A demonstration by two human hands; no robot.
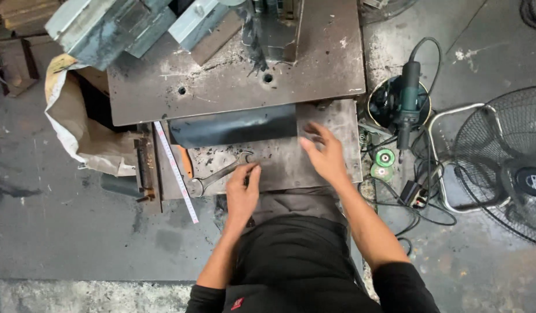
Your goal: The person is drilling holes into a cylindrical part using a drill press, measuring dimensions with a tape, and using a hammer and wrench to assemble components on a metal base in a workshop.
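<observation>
1. Grey scuffed steel bench plate (332, 124) – flat, gritty, drilled holes on the upper slab
2. Dark curved sheet-metal strip (233, 126) lies along the plate's step, untouched
3. Right hand (325, 156) – fingers spread, empty, flat by the strip's end
4. Left hand (242, 191) – open, fingertips on the grey steel open-end spanner (217, 174); gripping it seems the step in hand

We count one wrench (219, 175), one tape measure (176, 172), one dark sheet (233, 126), one grinder (407, 101), two green discs (383, 163), one fan (502, 162), one sack (77, 124).
</observation>
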